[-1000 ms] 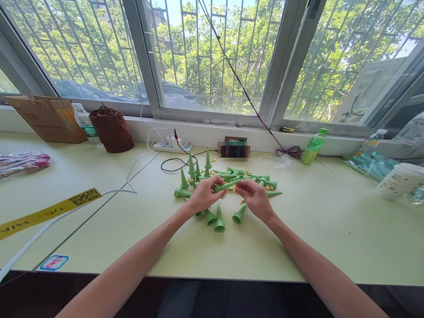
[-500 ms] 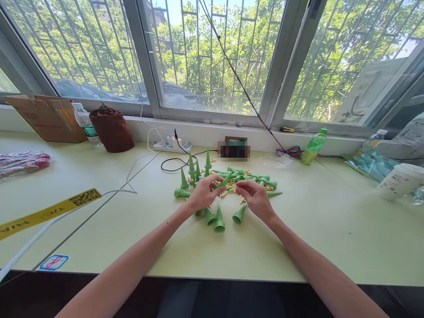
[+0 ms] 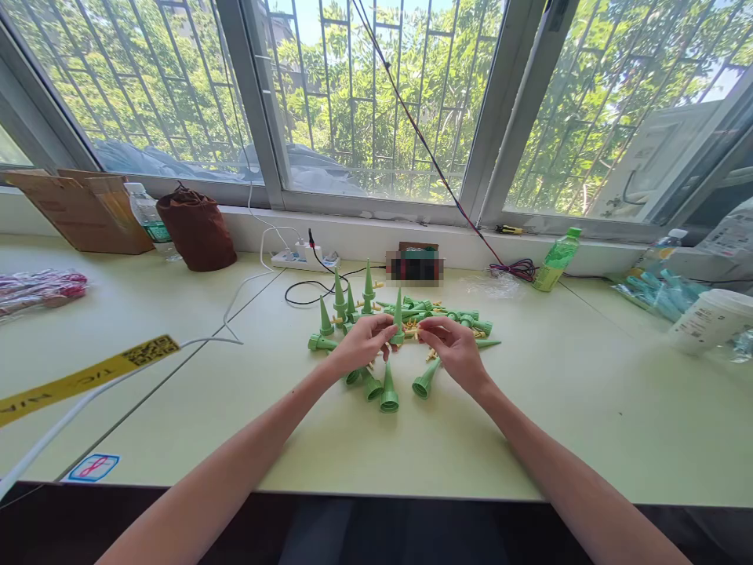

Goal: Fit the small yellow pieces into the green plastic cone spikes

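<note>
My left hand [image 3: 365, 343] is closed on a green plastic watering spike [image 3: 398, 318], held with its point up. Just right of it, my right hand [image 3: 452, 345] pinches a small yellow valve [image 3: 419, 333], mostly hidden by the fingertips. Behind and between the hands lies a pile of green spikes [image 3: 420, 304] and small yellow pieces. Several spikes [image 3: 340, 302] stand upright to the left, some with yellow pieces in their sides. Nearer to me, more spikes [image 3: 389, 396] lie with their open ribbed caps facing me.
At the back stand a power strip [image 3: 306, 257], a brown drawstring bag [image 3: 196, 229] and a cardboard box [image 3: 88, 212]. A green bottle [image 3: 557, 260] and a white cup [image 3: 711, 323] are on the right. A white cable with a yellow tag [image 3: 88, 377] crosses the left side.
The spike in my left hand has turned from slanting to upright, its point now straight up. My right hand has stayed almost in place, still pinching the yellow valve.
</note>
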`<state>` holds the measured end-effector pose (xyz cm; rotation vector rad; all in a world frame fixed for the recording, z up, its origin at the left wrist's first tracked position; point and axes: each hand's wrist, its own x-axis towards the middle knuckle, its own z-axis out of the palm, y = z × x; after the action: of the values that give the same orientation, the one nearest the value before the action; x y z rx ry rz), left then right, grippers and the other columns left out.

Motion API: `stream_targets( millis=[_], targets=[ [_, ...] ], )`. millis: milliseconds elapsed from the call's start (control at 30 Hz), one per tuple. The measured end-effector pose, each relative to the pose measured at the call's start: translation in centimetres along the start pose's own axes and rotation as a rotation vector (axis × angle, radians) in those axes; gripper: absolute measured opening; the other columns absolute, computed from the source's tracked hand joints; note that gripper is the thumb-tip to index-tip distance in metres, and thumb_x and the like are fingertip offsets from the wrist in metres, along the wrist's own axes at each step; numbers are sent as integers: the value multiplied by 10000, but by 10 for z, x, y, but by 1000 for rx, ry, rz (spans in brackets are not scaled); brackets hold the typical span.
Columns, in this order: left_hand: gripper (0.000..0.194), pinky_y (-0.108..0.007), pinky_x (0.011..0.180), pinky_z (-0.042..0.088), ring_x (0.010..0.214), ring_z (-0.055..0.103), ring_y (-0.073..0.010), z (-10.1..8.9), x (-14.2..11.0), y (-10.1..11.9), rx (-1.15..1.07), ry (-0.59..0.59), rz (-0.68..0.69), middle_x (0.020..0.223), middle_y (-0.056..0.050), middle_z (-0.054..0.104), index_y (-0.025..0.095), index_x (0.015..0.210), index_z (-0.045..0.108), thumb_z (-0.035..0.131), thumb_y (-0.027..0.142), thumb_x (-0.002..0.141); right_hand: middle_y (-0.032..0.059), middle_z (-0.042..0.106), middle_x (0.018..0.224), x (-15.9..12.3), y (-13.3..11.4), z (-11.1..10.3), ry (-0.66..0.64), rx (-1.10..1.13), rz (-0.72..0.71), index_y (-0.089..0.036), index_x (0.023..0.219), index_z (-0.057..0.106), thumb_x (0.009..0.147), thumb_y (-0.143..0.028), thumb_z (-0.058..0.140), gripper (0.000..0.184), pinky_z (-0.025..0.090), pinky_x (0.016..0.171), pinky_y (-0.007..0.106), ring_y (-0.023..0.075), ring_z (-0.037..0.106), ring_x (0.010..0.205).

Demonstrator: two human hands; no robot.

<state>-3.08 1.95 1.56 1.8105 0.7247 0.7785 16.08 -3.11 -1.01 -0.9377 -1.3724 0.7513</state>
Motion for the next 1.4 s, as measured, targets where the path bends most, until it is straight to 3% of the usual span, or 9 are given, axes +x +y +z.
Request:
stream_targets(
  millis=[133,367,733,1033,1233,1400],
  targets=[
    [323,-201,411,400,530,592,-124,-1,-1,-3,38,-19,-11,691,-10,606,160,859,548,527,481,885,43,696,873,0,-3,1,14,-15,14,-196,890,697,779,-355,709,194,579,783,355,196,684,807],
    [330,-242,504,498,636,630,-156,0,0,-5,-1,-45,20,714,-25,601,145,892,578,553,474,875,45,698,865,0,-4,1,6,-2,19,-196,883,695,777,-365,713,200,583,777,360,196,687,788],
    [340,-236,508,533,685,640,-153,6,-1,1,-74,-46,41,824,-33,583,133,855,573,599,471,842,38,690,849,0,-2,0,-6,3,26,-197,871,686,767,-366,724,202,581,776,359,197,685,786],
    [333,-225,510,534,678,646,-151,6,-3,-1,-11,-25,57,873,-68,645,127,910,632,612,452,840,36,697,790,0,-2,0,-11,-12,44,-203,855,678,764,-386,716,208,584,700,354,196,683,708],
    [305,-193,447,477,629,639,-141,6,-4,0,51,-5,40,769,-37,644,142,877,634,621,444,836,31,689,731,0,0,-1,-27,3,49,-188,858,678,773,-388,712,220,573,670,341,187,674,665],
    [309,-218,506,510,635,640,-140,6,-4,-3,82,-7,74,808,-40,653,147,897,634,602,451,846,17,662,682,0,0,-2,-30,-19,35,-188,840,683,787,-377,700,197,549,606,313,170,649,608]
  ],
)
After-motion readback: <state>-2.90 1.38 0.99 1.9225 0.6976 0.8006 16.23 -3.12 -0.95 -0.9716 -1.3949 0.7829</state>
